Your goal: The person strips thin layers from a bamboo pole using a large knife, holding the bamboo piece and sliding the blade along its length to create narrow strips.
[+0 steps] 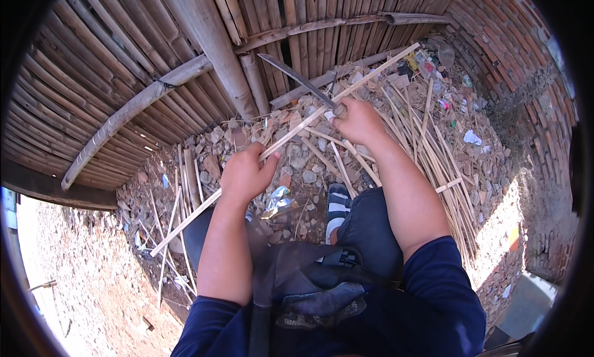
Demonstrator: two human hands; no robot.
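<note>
A long, pale bamboo strip runs slantwise across the view, from low at the left to high at the right. My left hand is closed around it, thumb on the near side. In my right hand is the handle of a long knife, its dark blade pointing up and to the left. The blade crosses the strip close to my right fingers; whether its edge has cut into the wood, I cannot tell. My fingers partly hide the handle.
Many loose bamboo strips lie heaped at my right, with a few more at my left. Stony rubble and crumpled foil lie between. A bamboo wall with a thick post stands ahead; a brick wall rises at right.
</note>
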